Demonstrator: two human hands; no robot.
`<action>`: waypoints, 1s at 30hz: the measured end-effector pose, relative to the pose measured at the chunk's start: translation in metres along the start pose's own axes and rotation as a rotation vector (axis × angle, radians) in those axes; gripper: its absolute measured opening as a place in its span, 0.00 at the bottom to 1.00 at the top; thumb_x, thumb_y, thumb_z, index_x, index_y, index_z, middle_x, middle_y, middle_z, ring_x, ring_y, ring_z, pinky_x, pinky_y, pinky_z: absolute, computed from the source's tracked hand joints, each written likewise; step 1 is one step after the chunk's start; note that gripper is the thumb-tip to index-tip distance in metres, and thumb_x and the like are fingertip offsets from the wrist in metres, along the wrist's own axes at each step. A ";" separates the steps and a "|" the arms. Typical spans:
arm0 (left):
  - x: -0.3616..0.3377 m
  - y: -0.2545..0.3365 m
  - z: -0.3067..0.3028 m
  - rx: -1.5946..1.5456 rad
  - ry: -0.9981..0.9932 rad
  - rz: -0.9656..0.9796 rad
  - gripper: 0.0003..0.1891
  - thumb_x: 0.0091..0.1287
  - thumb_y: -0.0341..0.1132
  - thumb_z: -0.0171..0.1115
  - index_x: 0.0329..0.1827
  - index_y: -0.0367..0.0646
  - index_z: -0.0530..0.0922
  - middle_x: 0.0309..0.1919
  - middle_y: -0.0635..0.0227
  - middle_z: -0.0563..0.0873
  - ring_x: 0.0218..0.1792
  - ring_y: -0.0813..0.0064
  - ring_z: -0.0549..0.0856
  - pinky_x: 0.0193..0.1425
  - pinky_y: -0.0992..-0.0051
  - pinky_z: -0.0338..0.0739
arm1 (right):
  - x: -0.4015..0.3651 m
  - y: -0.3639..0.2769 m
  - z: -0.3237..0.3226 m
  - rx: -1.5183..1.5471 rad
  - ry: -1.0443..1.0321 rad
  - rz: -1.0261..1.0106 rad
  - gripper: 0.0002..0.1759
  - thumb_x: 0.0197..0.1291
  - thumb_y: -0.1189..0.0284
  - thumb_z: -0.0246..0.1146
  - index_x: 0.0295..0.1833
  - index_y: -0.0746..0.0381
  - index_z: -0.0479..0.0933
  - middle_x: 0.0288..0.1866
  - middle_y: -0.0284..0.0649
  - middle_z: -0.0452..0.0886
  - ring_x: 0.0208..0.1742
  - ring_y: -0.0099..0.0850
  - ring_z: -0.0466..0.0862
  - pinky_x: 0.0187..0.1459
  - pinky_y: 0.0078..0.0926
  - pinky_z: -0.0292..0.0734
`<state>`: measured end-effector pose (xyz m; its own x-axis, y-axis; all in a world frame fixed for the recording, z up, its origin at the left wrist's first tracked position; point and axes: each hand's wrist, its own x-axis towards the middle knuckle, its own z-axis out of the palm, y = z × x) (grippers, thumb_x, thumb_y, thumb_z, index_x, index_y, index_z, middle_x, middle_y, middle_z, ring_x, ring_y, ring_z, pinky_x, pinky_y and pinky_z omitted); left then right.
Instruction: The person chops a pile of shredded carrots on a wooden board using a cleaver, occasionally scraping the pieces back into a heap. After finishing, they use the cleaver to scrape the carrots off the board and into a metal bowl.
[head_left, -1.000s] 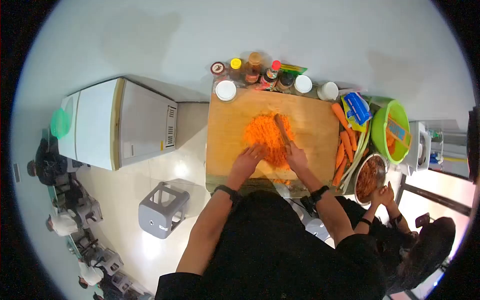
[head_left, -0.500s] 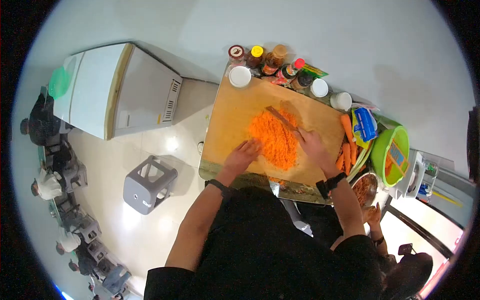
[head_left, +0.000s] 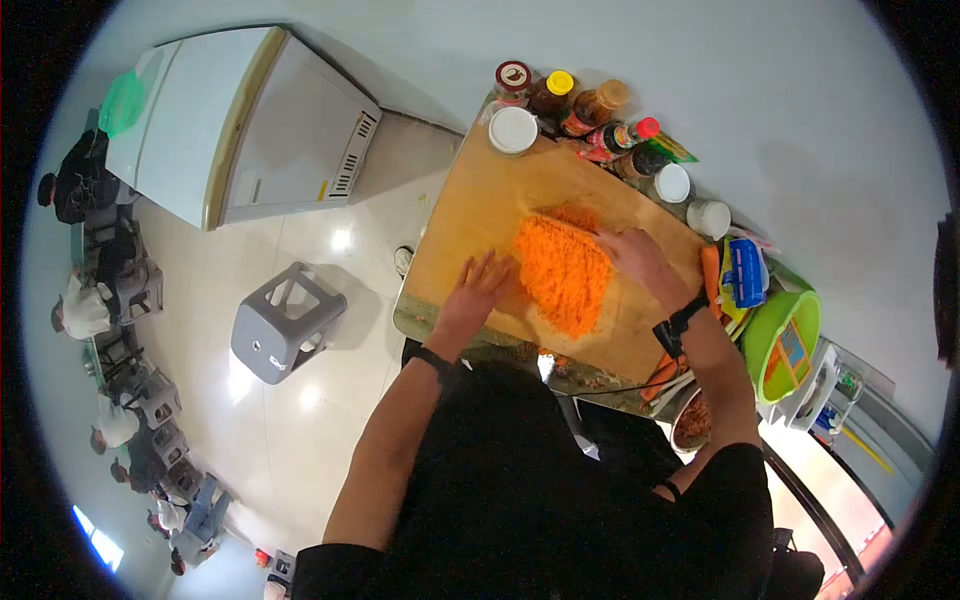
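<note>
A heap of finely chopped carrot (head_left: pixel 565 280) lies on the wooden cutting board (head_left: pixel 465 215). My right hand (head_left: pixel 640 262) is closed round the handle of a kitchen knife (head_left: pixel 567 224), whose blade, seen almost edge-on, rests across the far part of the heap. Flat on the board at the heap's left edge is my left hand (head_left: pixel 480 290), fingers spread and holding nothing. The knife's handle is mostly hidden inside my right hand.
Jars and sauce bottles (head_left: pixel 595 108) line the board's far edge. Right of it are whole carrots (head_left: pixel 711 272), a blue-and-yellow packet (head_left: pixel 746 272), a green basin (head_left: pixel 812 318) and a bowl of minced meat (head_left: pixel 692 422). A grey stool (head_left: pixel 285 322) stands left; people sit far left.
The knife has turned on the heap, its blade lying more crosswise. My left hand has spread its fingers and shifted slightly off the carrot. The whole view has swung a little.
</note>
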<state>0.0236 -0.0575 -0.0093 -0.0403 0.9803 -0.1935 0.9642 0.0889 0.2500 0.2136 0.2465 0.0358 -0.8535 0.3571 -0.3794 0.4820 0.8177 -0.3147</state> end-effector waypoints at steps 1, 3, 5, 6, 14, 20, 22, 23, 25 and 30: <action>0.002 -0.002 0.003 0.014 -0.010 0.007 0.34 0.65 0.29 0.56 0.77 0.54 0.64 0.80 0.68 0.58 0.80 0.54 0.56 0.81 0.50 0.56 | 0.002 0.004 0.000 -0.007 0.013 -0.071 0.15 0.69 0.62 0.59 0.56 0.56 0.79 0.35 0.51 0.84 0.37 0.51 0.84 0.38 0.50 0.79; 0.007 -0.005 0.006 0.026 -0.013 0.008 0.36 0.65 0.29 0.55 0.79 0.55 0.61 0.80 0.66 0.58 0.80 0.53 0.56 0.81 0.51 0.54 | 0.008 0.005 -0.010 -0.021 0.026 -0.146 0.14 0.69 0.62 0.59 0.55 0.56 0.79 0.35 0.51 0.84 0.38 0.51 0.84 0.39 0.49 0.80; 0.001 -0.005 0.008 0.030 0.015 0.015 0.36 0.65 0.31 0.55 0.79 0.56 0.61 0.80 0.68 0.57 0.80 0.56 0.57 0.81 0.52 0.55 | 0.014 -0.008 -0.029 -0.013 -0.061 -0.090 0.14 0.69 0.62 0.60 0.54 0.57 0.81 0.35 0.51 0.84 0.38 0.51 0.84 0.41 0.48 0.79; 0.002 -0.005 0.003 0.027 0.012 0.006 0.36 0.65 0.31 0.55 0.79 0.56 0.61 0.80 0.68 0.57 0.80 0.56 0.57 0.81 0.52 0.55 | 0.016 -0.005 -0.022 -0.012 -0.067 -0.098 0.14 0.69 0.62 0.60 0.54 0.57 0.81 0.35 0.51 0.84 0.38 0.51 0.84 0.41 0.48 0.79; 0.003 -0.003 -0.003 0.070 0.014 0.013 0.31 0.65 0.32 0.58 0.75 0.58 0.67 0.78 0.74 0.62 0.79 0.60 0.59 0.80 0.55 0.59 | 0.013 0.018 0.004 0.017 -0.087 -0.115 0.19 0.69 0.61 0.59 0.62 0.53 0.78 0.38 0.49 0.85 0.39 0.48 0.84 0.42 0.47 0.80; 0.004 -0.004 0.000 0.059 0.066 0.006 0.30 0.65 0.32 0.58 0.73 0.58 0.69 0.77 0.74 0.63 0.78 0.60 0.61 0.78 0.55 0.62 | 0.007 -0.002 -0.005 -0.049 0.013 -0.182 0.17 0.69 0.61 0.60 0.58 0.57 0.77 0.22 0.51 0.78 0.27 0.49 0.82 0.31 0.46 0.78; 0.004 -0.006 -0.005 0.040 0.047 0.011 0.30 0.65 0.32 0.58 0.73 0.58 0.69 0.77 0.74 0.63 0.78 0.60 0.61 0.78 0.55 0.62 | 0.004 -0.001 0.016 -0.060 0.118 -0.259 0.16 0.69 0.60 0.59 0.56 0.57 0.78 0.21 0.51 0.77 0.26 0.49 0.81 0.30 0.45 0.78; 0.003 -0.005 -0.008 0.019 0.027 0.017 0.30 0.65 0.32 0.58 0.73 0.59 0.69 0.77 0.74 0.63 0.78 0.60 0.61 0.78 0.55 0.62 | -0.002 0.002 0.026 -0.073 0.221 -0.334 0.15 0.70 0.60 0.59 0.55 0.56 0.78 0.21 0.51 0.77 0.25 0.49 0.81 0.29 0.45 0.78; 0.002 -0.006 0.003 0.030 0.036 0.038 0.32 0.64 0.33 0.58 0.75 0.59 0.67 0.78 0.71 0.62 0.79 0.58 0.58 0.80 0.54 0.59 | 0.003 -0.001 0.015 -0.075 0.079 -0.288 0.15 0.70 0.60 0.59 0.55 0.56 0.78 0.20 0.51 0.76 0.24 0.49 0.81 0.28 0.45 0.77; 0.001 -0.008 0.005 0.044 -0.058 0.053 0.33 0.64 0.35 0.57 0.76 0.60 0.67 0.77 0.66 0.62 0.78 0.56 0.60 0.81 0.53 0.57 | 0.003 -0.008 0.023 0.004 -0.131 -0.082 0.22 0.64 0.61 0.61 0.63 0.51 0.76 0.30 0.49 0.82 0.32 0.50 0.83 0.38 0.48 0.81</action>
<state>0.0168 -0.0579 -0.0164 0.0254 0.9715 -0.2355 0.9752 0.0277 0.2196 0.2117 0.2309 0.0174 -0.8571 0.2270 -0.4625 0.4128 0.8397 -0.3530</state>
